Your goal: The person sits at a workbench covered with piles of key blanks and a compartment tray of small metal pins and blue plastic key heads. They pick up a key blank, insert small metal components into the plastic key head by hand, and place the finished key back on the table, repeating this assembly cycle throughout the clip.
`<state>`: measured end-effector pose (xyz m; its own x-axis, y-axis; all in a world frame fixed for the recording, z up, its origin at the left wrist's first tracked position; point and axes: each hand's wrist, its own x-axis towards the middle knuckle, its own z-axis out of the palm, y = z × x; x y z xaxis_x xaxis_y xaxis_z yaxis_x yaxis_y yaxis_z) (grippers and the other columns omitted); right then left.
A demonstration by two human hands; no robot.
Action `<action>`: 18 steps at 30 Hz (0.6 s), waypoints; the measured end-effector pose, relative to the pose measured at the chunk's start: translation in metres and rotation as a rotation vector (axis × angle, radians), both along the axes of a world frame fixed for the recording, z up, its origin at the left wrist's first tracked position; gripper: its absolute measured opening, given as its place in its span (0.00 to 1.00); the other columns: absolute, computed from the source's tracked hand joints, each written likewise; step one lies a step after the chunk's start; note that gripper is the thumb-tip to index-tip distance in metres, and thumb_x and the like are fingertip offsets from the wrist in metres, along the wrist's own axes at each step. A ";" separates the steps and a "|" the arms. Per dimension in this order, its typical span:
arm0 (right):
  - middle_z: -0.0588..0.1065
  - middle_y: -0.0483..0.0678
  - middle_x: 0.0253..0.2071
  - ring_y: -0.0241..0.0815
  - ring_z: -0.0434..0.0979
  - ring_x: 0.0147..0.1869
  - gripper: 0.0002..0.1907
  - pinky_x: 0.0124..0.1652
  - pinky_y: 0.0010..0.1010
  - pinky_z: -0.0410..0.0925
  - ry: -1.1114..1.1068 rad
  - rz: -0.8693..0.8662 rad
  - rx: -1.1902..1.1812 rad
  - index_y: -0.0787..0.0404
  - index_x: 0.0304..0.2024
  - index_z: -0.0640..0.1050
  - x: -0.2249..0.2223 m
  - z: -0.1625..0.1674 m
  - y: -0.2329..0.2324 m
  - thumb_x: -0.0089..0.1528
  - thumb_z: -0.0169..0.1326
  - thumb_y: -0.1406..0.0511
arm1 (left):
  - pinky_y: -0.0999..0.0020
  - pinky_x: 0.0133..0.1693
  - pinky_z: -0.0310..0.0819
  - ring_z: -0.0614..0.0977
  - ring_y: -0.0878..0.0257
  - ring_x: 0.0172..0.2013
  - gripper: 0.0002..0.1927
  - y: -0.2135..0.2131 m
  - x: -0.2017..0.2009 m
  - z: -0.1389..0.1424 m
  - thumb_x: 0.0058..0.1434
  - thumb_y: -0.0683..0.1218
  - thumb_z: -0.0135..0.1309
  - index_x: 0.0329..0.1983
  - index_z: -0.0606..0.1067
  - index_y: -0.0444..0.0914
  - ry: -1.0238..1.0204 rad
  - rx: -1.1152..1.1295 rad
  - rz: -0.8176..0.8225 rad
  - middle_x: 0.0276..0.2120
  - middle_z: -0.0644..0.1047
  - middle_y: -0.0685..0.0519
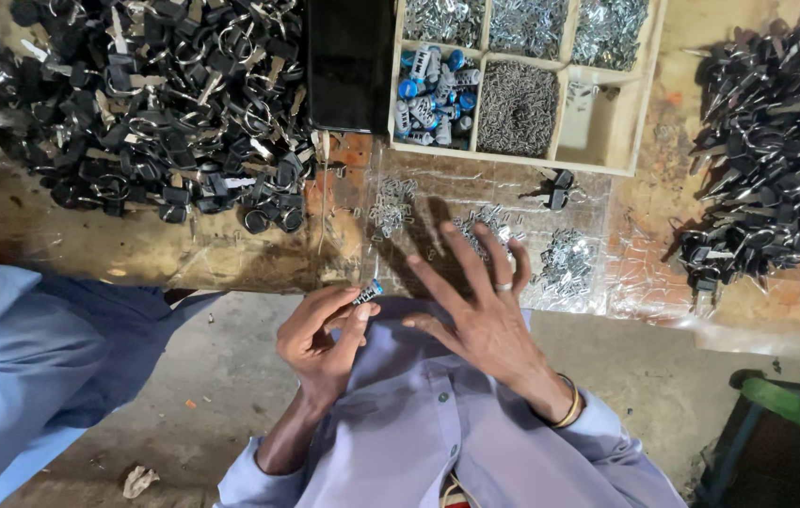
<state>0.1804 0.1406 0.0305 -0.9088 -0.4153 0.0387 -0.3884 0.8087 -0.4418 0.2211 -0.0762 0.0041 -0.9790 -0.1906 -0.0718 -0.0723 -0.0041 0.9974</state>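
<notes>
So the left hand (317, 341) has its fingers pinched narrow around a small lock cylinder (368, 293), silver with a bit of blue at the tip, held just off the near edge of the desk (136, 246) and above the person's lap. The right hand (485, 315) is flat and spread wide, fingers fanned out, holding nothing, hovering over the desk edge right next to the cylinder. There's a ring on one finger and a bangle at the wrist.

Stuff around: right beyond the hands there's a clear plastic sheet (626, 292) on the desk with three little heaps of tiny silver metal parts (565, 259) on it. The spread right hand covers part of the middle heap, so that one is only half visible. Behind that sits a wooden compartment tray (640, 113): one cell holds more silver and blue cylinders (433, 94), the next a mound of small dark springs or pins (516, 108), the next looks nearly bare, and the back row has shiny silver bits. A pair of black-headed keys (555, 188) lies just in front of the tray.

Big pile of black-headed keys on rings (165, 103) far left, another pile (776, 160) far right, both well apart from the hands. A black box (351, 61) stands between the left pile and the tray. Someone else's blue sleeve (24, 367) is at the left.
</notes>
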 end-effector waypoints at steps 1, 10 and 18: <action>0.58 0.56 0.75 0.62 0.47 0.78 0.37 0.71 0.63 0.39 -0.012 -0.032 -0.029 0.48 0.67 0.74 0.000 -0.001 0.002 0.60 0.60 0.41 | 0.75 0.25 0.81 0.88 0.55 0.40 0.12 0.000 0.000 -0.001 0.62 0.33 0.60 0.50 0.78 0.27 -0.009 0.000 0.002 0.48 0.79 0.40; 0.62 0.47 0.72 0.59 0.50 0.76 0.24 0.70 0.61 0.41 0.052 -0.038 0.067 0.43 0.54 0.81 0.007 -0.006 0.014 0.57 0.67 0.49 | 0.77 0.32 0.81 0.89 0.57 0.39 0.11 0.008 0.002 -0.014 0.62 0.33 0.61 0.49 0.79 0.28 -0.014 -0.039 -0.062 0.48 0.81 0.41; 0.78 0.36 0.48 0.43 0.72 0.60 0.11 0.62 0.47 0.53 -0.018 0.191 -0.278 0.50 0.42 0.83 0.024 -0.010 0.039 0.56 0.67 0.63 | 0.79 0.28 0.76 0.88 0.62 0.38 0.13 0.022 -0.001 -0.020 0.61 0.34 0.62 0.49 0.80 0.30 0.004 -0.021 -0.171 0.46 0.82 0.44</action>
